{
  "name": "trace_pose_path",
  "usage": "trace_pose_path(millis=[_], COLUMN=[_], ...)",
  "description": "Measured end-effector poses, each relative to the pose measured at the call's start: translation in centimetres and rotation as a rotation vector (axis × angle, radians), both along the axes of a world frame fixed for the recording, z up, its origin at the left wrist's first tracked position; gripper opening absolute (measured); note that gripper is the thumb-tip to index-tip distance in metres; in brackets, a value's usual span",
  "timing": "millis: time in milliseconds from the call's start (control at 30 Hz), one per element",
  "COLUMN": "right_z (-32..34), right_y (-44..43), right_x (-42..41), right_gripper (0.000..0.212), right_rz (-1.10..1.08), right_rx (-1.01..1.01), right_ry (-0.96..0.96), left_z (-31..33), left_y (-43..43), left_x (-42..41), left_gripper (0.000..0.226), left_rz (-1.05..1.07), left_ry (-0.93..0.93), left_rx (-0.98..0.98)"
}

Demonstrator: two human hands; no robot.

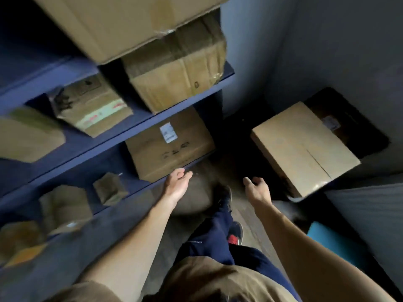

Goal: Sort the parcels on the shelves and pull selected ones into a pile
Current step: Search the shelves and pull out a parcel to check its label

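Blue shelves [139, 127] on the left hold brown cardboard parcels. A large parcel with a white label [168, 147] sits at the right end of a lower shelf. My left hand [177, 184] reaches toward its lower front corner, fingers relaxed, holding nothing. My right hand [257, 188] is stretched out over the floor, empty, with loosely curled fingers. A big cardboard box [303, 147] lies on the floor to the right, on a dark parcel [349, 123]. Smaller parcels [111, 188] [65, 205] lie on the lowest shelf. The picture is blurred by motion.
Higher shelves carry a taped parcel [93, 105], a large box [176, 68] and a bigger one above it [122, 22]. A grey wall [327, 51] closes the corner. My legs and shoes [224, 199] stand on the dark floor. A teal object [333, 243] lies lower right.
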State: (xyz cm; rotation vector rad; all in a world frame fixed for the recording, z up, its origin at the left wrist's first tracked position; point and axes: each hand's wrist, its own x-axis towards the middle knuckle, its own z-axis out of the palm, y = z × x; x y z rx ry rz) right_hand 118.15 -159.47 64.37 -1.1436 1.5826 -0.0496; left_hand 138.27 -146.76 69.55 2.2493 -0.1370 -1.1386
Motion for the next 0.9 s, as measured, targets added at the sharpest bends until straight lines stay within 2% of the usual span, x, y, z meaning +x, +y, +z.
trace_pose_path(millis=[133,267,467,600,733,900], right_z=[4.5,9.9,17.9,24.3,30.1,35.3], right_y=[4.2,9.9,21.0,29.5,37.8,46.4], right_x=[7.5,15.1,25.3,31.0,35.5,39.7], right_gripper=[0.047,0.036,0.022,0.024,0.014,0.014], right_rz=[0.260,0.476,0.635,0.728,0.794,0.844], right_rx=[-0.113,-0.255,-0.409,-0.471,-0.476,-0.420], right_ry=[-0.130,-0.318,-0.536,-0.714,-0.892,-1.072], left_z=[4.5,9.2,15.9,21.1,26.7,31.7], left_y=[6.6,11.8,21.5,29.4,37.3,44.8], left_x=[2.5,6.1,12.4,17.1,20.9,23.6], left_gripper=[0.044,0.044,0.035,0.026,0.030,0.031], left_rz=[0.228,0.366,0.547,0.588,0.635,0.682], left_ry=[-0.066,-0.149,-0.262,-0.405,-0.536,-0.659], left_rx=[-0.120,-0.291,-0.517,-0.589,-0.663,-0.680])
